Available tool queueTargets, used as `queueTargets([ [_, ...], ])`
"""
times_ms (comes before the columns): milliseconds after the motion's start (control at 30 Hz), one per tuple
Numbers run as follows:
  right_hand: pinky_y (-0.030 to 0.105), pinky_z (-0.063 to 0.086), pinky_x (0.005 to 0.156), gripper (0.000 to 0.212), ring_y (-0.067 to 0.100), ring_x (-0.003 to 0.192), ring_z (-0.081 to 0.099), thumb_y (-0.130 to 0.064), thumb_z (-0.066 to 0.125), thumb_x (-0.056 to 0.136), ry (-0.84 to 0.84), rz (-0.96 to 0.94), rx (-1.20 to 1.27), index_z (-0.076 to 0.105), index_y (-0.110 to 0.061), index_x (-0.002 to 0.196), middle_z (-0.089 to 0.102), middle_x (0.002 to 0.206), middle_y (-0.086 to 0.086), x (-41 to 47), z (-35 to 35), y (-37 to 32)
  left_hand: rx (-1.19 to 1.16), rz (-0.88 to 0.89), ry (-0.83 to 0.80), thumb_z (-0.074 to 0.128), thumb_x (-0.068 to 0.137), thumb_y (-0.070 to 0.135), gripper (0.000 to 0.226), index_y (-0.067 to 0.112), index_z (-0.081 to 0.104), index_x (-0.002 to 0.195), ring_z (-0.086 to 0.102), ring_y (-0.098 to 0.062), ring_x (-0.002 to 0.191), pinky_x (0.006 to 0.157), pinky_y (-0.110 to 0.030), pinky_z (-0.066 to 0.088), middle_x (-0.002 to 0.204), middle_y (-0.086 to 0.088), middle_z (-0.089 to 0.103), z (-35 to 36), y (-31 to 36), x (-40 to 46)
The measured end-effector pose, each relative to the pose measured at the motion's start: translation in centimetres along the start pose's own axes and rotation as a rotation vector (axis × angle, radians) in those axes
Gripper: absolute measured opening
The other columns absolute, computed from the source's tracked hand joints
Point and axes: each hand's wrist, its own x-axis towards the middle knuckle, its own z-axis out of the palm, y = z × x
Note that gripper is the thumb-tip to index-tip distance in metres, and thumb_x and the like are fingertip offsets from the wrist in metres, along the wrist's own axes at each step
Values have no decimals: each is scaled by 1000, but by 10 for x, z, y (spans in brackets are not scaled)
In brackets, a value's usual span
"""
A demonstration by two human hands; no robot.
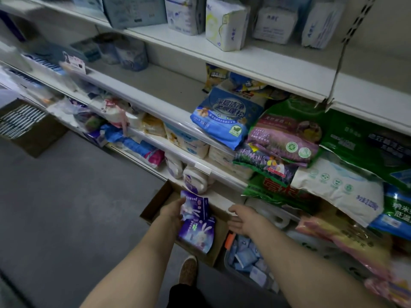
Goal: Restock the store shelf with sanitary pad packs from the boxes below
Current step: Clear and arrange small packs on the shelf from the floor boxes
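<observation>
Low over the cardboard box (155,210), my left hand (172,213) grips purple sanitary pad packs (195,221), long axis pointing away toward the bottom shelf (222,200); my right hand (241,220) hovers beside them, fingers loose, empty.

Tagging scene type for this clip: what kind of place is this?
Most likely a shop aisle being restocked. White tiered shelves hold packaged goods, such as a blue bag lying at a shelf edge. An open cardboard box sits on the floor below, and the left hand holds purple packs over it.
</observation>
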Motion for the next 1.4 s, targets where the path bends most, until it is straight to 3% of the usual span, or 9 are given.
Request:
queueTargets([
  [100, 41, 52, 90, 24, 32, 119, 59, -9, 61, 95, -4, -46, 44, 53, -4, 117, 58, 116, 17, -5, 2, -16, 37, 75, -48, 77, 86, 25, 56, 5, 55, 133, 55, -33, 124, 94, -41, 49, 139, -21, 53, 11, 19, -12],
  [267, 40, 54, 81, 9, 26, 84, 62, -13, 59, 96, -43, -116, 85, 56, -6, 91, 60, 74, 12, -26, 1, -50, 57, 112, -160, 83, 78, 30, 73, 9, 50, 140, 50, -30, 133, 89, -37, 52, 144, -18, 50, 37, 50, -25],
  [467, 38, 53, 68, 12, 27, 82, 64, -13, 55, 97, -112, -267, 154, 60, -6, 90, 62, 82, 10, -76, 4, -108, 100, 259, -285, 76, 86, 25, 61, 9, 49, 138, 57, -26, 116, 102, -42, 48, 116, -10, 58, 81, 81, -63],
  [633, 35, 52, 72, 16, 23, 76, 64, -12, 53, 98, -153, -419, 186, 60, -5, 85, 63, 84, 10, -124, -2, -158, 88, 394, -413, 72, 91, 27, 58, 7, 50, 140, 59, -26, 124, 79, -31, 53, 153, -18, 42, 117, 117, -99],
  [733, 32, 52, 69, 20, 21, 75, 65, -12, 51, 99, -194, -509, 207, 60, -5, 81, 63, 80, 9, -157, -9, -185, 89, 489, -527, 70, 92, 24, 70, 2, 37, 150, 28, -41, 142, 114, -47, 33, 153, -30, 26, 137, 142, -121],
  [833, 32, 53, 70, 16, 21, 76, 66, -10, 54, 97, -235, -582, 263, 63, -4, 85, 70, 71, 8, -189, -19, -208, 99, 590, -593, 74, 85, 16, 23, 1, 63, 99, 70, -28, 60, 56, -25, 59, 66, -29, 62, 147, 162, -151],
  [900, 31, 54, 71, 14, 22, 78, 67, -8, 55, 95, -260, -634, 296, 64, -4, 86, 70, 74, 9, -207, -26, -222, 47, 658, -578, 67, 92, 15, 26, 8, 50, 74, 34, -7, 28, 31, -18, 28, 37, 3, 40, 157, 175, -167],
  [1100, 34, 54, 77, 19, 24, 82, 66, -8, 53, 97, -168, -737, 350, 63, 0, 83, 68, 86, 13, -225, -52, -261, 57, 867, -585, 72, 92, 27, 46, 3, 58, 128, 61, -14, 79, 73, -28, 56, 89, -4, 63, 193, 203, -194],
  [1400, 36, 50, 59, 12, 24, 78, 60, -13, 58, 95, 52, -753, 419, 64, -3, 96, 60, 86, 11, -200, -84, -311, 224, 1070, -583, 65, 94, 38, 69, 18, 36, 153, 40, -26, 140, 111, -37, 33, 156, -5, 39, 264, 232, -205],
])
